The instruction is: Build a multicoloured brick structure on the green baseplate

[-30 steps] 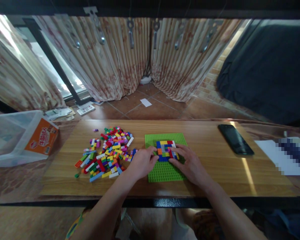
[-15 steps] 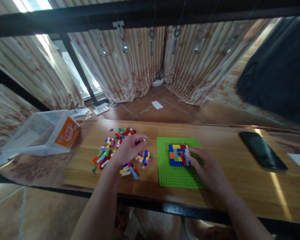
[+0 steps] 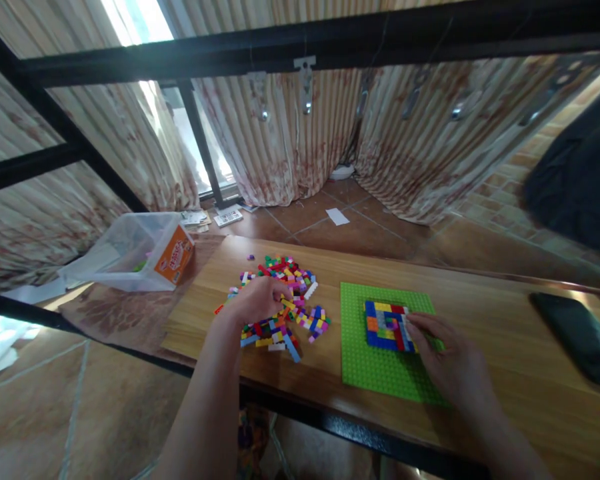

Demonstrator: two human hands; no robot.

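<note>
My left hand (image 3: 261, 299) is over a loose pile of coloured toy building bricks (image 3: 280, 325), its fingers curled together among them. Whatever lies between those fingertips is too small to make out. A green studded baseplate (image 3: 363, 370) lies right of the pile. On it sits a low, square brick build (image 3: 380, 339) with blue, orange, yellow, red and white bricks around its rim and mixed colours inside. My right hand (image 3: 453, 353) grips the right edge of this build, thumb and fingers closed there and covering part of that side.
A clear plastic box (image 3: 125, 257) with an orange label lies at the left, some bricks inside. A black phone (image 3: 577, 340) rests on the wooden table (image 3: 490, 307) at the right. Papers (image 3: 229, 217) lie beyond the table, before curtains (image 3: 280, 153).
The view has turned to the left, so everything sits further right. My left hand, earlier pinching a small white piece beside the pile, is now lower among the bricks. My right hand stays at the build.
</note>
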